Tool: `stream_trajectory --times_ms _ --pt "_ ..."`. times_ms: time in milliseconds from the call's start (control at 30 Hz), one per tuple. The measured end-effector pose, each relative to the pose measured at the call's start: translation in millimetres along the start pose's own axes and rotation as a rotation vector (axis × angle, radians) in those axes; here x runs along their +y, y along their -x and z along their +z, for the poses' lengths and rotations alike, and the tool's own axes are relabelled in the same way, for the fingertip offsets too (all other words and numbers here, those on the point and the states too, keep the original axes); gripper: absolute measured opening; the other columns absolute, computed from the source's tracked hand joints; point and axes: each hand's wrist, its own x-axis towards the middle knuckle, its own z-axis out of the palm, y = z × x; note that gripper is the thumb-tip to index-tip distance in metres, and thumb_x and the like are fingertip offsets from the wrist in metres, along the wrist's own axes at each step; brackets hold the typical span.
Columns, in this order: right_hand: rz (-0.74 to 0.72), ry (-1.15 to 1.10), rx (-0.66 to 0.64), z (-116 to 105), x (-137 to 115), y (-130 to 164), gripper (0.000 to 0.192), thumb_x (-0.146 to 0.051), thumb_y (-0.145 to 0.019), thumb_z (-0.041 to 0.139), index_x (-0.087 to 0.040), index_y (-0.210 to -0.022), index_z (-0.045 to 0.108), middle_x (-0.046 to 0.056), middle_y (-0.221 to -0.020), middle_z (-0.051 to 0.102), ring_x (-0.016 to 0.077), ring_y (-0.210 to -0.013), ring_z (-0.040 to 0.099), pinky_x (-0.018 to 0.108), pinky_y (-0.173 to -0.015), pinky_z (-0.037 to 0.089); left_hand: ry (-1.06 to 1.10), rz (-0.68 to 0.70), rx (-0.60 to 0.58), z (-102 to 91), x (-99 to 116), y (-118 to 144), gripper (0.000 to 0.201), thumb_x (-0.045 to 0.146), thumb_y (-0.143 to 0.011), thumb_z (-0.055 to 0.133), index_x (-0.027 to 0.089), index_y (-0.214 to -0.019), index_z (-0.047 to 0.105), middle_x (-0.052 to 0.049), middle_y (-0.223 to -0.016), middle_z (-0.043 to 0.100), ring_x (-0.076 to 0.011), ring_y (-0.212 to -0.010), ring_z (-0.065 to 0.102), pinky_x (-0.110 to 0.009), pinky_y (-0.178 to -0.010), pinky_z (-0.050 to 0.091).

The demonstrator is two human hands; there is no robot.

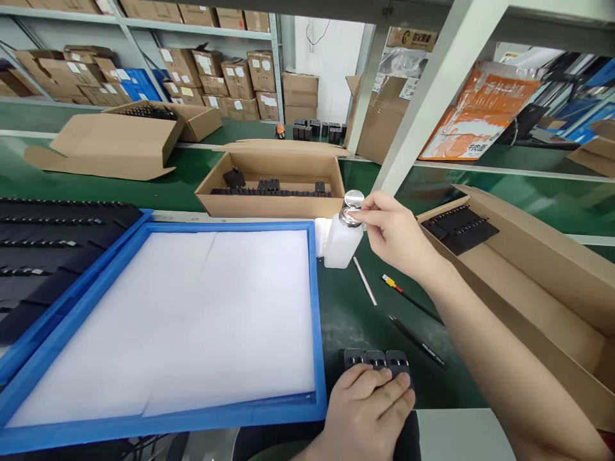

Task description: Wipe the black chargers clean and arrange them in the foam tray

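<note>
My right hand (396, 234) reaches to a white dispenser bottle (343, 243) with a shiny metal top. Its fingers are closed at that top, beside the raised round lid (354, 198); anything small between the fingertips is hidden. My left hand (369, 403) lies with outstretched fingers across a row of three black plastic blocks (375, 358) at the near table edge, covering much of them. Below the bottle lies a thin silvery stick (365, 280). A cable with a yellow USB plug (390, 282) and a black pen-like tool (418, 342) rest to the right.
A blue-framed tray (316, 320) with a white sheet fills the left; another beside it carries black parts (57, 256). Behind stands a carton (273, 205) holding black pieces. A long open carton (523, 314) lies on the right, near a slanted metal post (432, 89).
</note>
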Motion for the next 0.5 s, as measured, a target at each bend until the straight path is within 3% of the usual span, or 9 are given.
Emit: stream_trajectory --times_ms 100,233,333,400,500 --pt "0.002 -0.001 0.004 -5.5 -0.7 -4.7 0.029 -0.008 -0.092 0.046 -0.016 -0.089 0.074 0.007 -0.084 0.058 0.0163 -0.071 0.056 0.029 -0.059 0.045 0.039 0.007 -0.019 -9.4 2.2 -9.1 0.024 0.021 -0.101 0.053 0.023 -0.095 0.076 0.01 -0.103 0.08 -0.0081 -0.087 0.072 -0.021 -0.087 0.056" --pt "0.01 0.059 0.056 -9.0 0.8 -6.1 0.028 -0.008 -0.092 0.047 -0.016 -0.097 0.074 0.007 -0.087 0.06 0.016 -0.072 0.057 0.027 -0.055 0.044 0.075 0.033 0.044 -33.6 0.5 -15.9 0.014 0.022 -0.096 0.061 0.02 -0.098 0.074 0.006 -0.106 0.08 -0.0123 -0.101 0.073 -0.024 -0.111 0.046" --pt "-0.021 0.124 0.025 -5.3 -0.1 -3.7 0.029 -0.007 -0.091 0.046 -0.014 -0.09 0.074 0.007 -0.084 0.059 0.016 -0.071 0.057 0.028 -0.057 0.047 0.119 0.018 -0.039 -60.6 -8.7 -16.0 0.033 0.036 -0.093 0.064 0.015 -0.118 0.069 -0.005 -0.114 0.078 -0.0187 -0.116 0.07 -0.032 -0.117 0.043" --pt "-0.025 0.14 -0.019 -3.6 -1.9 -3.0 0.031 -0.005 -0.089 0.044 -0.014 -0.082 0.073 0.008 -0.083 0.057 0.0175 -0.074 0.057 0.031 -0.063 0.05 0.168 -0.139 -0.168 -78.3 -17.5 -16.4 0.056 0.046 -0.09 0.067 0.015 -0.136 0.057 -0.011 -0.127 0.072 -0.0235 -0.124 0.065 -0.038 -0.114 0.048" --pt "-0.01 0.169 -0.088 -4.8 -2.8 -4.8 0.033 0.0 -0.085 0.042 -0.014 -0.077 0.072 0.008 -0.086 0.056 0.0204 -0.082 0.059 0.037 -0.072 0.053 0.241 -0.431 -0.385 -92.7 -29.8 -18.4 0.082 0.05 -0.081 0.078 0.028 -0.15 0.041 -0.01 -0.146 0.059 -0.0288 -0.136 0.055 -0.048 -0.111 0.05"
